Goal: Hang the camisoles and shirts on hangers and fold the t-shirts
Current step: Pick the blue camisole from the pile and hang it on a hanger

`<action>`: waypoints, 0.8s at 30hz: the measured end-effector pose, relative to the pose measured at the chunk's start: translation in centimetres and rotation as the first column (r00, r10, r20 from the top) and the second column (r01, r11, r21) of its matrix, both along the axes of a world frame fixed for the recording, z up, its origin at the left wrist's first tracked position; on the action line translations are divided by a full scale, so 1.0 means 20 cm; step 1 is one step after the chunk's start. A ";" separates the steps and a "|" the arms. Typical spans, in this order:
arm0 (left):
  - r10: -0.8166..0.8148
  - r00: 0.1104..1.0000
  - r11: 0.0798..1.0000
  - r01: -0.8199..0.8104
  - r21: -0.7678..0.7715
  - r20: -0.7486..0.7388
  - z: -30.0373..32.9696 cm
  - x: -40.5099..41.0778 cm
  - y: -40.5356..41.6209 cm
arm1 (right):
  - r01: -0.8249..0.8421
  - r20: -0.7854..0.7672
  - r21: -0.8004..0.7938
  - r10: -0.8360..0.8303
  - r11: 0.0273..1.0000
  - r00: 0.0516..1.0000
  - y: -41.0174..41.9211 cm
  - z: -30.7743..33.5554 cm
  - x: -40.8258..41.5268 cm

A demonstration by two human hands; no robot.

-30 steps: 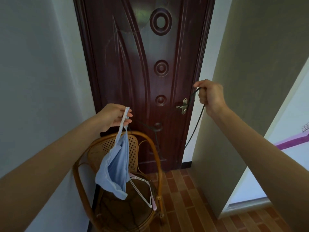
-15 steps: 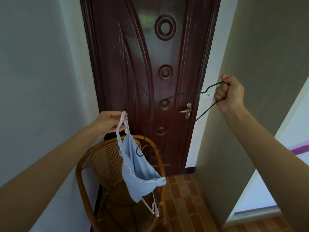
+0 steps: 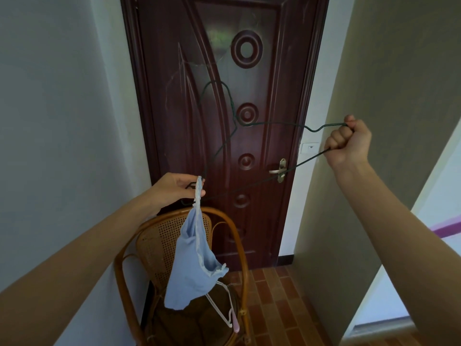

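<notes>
Change: hanger (image 3: 262, 156) raised, its far end brought to left hand (image 3: 174, 189).
Head view, right hand (image 3: 349, 143): fist closed round hanger's end.
Left hand: pinches camisole (image 3: 194, 268) strap; camisole hangs above rattan chair (image 3: 159, 245).

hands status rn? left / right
Left hand: pinching the strap of the blue camisole, which hangs below.
Right hand: fist closed around one end of the dark wire hanger.
</notes>
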State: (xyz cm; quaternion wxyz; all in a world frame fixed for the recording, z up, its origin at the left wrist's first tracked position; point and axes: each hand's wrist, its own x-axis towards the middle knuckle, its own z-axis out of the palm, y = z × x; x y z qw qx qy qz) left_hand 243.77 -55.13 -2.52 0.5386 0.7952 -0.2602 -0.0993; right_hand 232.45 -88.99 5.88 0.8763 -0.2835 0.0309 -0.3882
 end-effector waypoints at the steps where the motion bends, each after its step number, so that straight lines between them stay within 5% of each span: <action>1: 0.003 1.000 1.000 -0.003 -0.026 -0.003 0.00 0.00 0.00 | -0.001 0.004 0.027 0.001 1.000 1.000 0.00 -0.01 0.00; 14: 0.052 0.992 0.990 -0.066 -0.124 -0.116 0.05 0.02 0.02 | 0.009 0.078 0.165 -0.022 0.986 0.997 0.01 -0.10 0.00; 18: 0.044 0.990 0.998 -0.050 0.042 0.137 0.06 0.00 0.03 | -0.011 0.063 0.163 0.000 0.986 0.998 0.02 -0.12 0.01; 24: 0.135 0.951 0.990 -0.139 -0.005 0.280 0.07 0.02 0.04 | -0.136 -0.126 0.116 0.150 0.984 0.981 -0.01 -0.20 0.11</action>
